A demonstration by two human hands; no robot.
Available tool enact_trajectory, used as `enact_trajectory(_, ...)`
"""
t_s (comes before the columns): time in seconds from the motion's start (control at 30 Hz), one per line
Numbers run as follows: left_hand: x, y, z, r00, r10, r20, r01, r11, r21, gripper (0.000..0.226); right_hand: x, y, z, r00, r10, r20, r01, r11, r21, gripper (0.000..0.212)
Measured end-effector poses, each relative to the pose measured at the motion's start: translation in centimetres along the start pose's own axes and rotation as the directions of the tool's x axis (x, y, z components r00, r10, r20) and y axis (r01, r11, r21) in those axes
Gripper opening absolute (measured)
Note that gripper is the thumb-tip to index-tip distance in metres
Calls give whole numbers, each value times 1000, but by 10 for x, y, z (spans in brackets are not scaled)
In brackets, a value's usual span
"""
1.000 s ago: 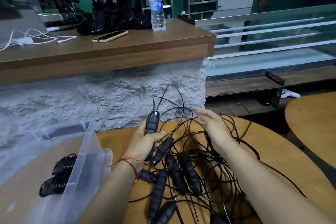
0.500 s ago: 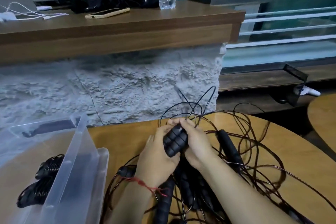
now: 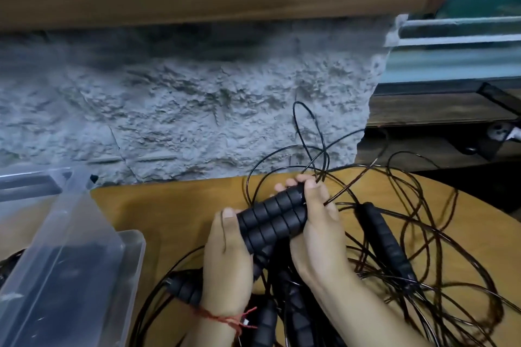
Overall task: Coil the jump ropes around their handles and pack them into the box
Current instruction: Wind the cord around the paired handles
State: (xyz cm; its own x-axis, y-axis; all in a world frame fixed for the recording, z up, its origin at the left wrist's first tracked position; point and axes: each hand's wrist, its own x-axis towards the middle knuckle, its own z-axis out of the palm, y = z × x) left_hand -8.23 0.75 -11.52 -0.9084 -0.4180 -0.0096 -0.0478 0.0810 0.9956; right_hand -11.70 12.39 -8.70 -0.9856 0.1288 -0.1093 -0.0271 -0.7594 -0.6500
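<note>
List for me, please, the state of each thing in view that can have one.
pair of handles, held side by side, no rope coiled round them
left hand, grips the pair's near end
right hand, grips the pair's far end
loose ropes, uncoiled, tangled on the table
lone handle, lying among the ropes
clear box, open, contents unclear

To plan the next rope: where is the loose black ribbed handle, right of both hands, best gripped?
Probably at mid-length of the black ribbed handle, from above: it lies flat on the wooden table, and thin black cords crowd both ends.
</note>
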Motion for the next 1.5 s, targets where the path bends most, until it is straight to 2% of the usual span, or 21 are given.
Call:
enact_trajectory(0.1, -1, -7, 0, 997, 66, 26, -68, 994, 87, 53, -2, -3, -1, 999, -29, -18, 28, 997, -66, 19)
enact_trajectory(0.27, -6, 5, -8, 999, 20, 35, -18, 998, -56, 55, -2, -2, -1, 999, 35, 27, -32, 994, -108, 20)
enact_trajectory(0.4, -3, 6, -8, 1000, 31, -8, -31, 998, -62, 57, -1, -3, -2, 994, 85, 62, -79, 992, -96, 23)
enact_trajectory(0.5, -4, 7, -6, 998, 56, -13, -56, 998, -10, 51, 1, -2, -3, 997, 74, 4, -73, 996, -57, 30)
enact_trajectory(0.73, 12, 4, -2, 990, 133, -38, -133, 991, 9, 52, -1, -3, -1, 997, 19, -76, -28, 992, -120, 37)
enact_trajectory(0.9, 17, 11, 9, 987, 159, 11, -159, 987, 8, 50, 4, -8, -2, 987, -41, -153, 42, 999, 5, 32)
enact_trajectory(0.97, 16, 10, 10, 981, 191, 30, -193, 977, 88, 48, 5, -9, -3, 980, -59, -192, 67, 997, 35, 32)
enact_trajectory(1.03, 17, 13, 9, 963, 249, 106, -268, 931, 248, 42, 7, -10, -5, 970, -80, -231, 93, 995, 43, 31)
enact_trajectory(1.13, 29, 21, 7, 913, 326, 246, -406, 782, 472, 35, 10, -11, -5, 962, -99, -255, 117, 992, 56, 31)
enact_trajectory(1.2, 37, 32, 4, 847, 381, 371, -531, 636, 560, 31, 10, -10, -3, 954, -121, -273, 138, 989, 44, 30)
enact_trajectory(1.27, 36, 43, 2, 740, 429, 518, -672, 477, 566, 27, 9, -12, -2, 945, -155, -288, 166, 986, 15, 32)
enact_trajectory(1.33, 25, 50, 2, 665, 385, 640, -746, 363, 558, 54, 9, -19, -1, 939, -177, -294, 178, 984, -25, 33)
enact_trajectory(1.4, 16, 49, 6, 688, 321, 650, -725, 306, 617, 82, 10, -26, 2, 944, -158, -288, 159, 987, -21, 34)
enact_trajectory(1.43, 14, 46, 10, 715, 313, 624, -698, 283, 658, 84, 9, -29, 4, 950, -140, -280, 143, 990, -8, 34)
enact_trajectory(1.5, 14, 42, 16, 766, 357, 535, -636, 304, 709, 72, 6, -30, 10, 968, -95, -234, 103, 994, 23, 33)
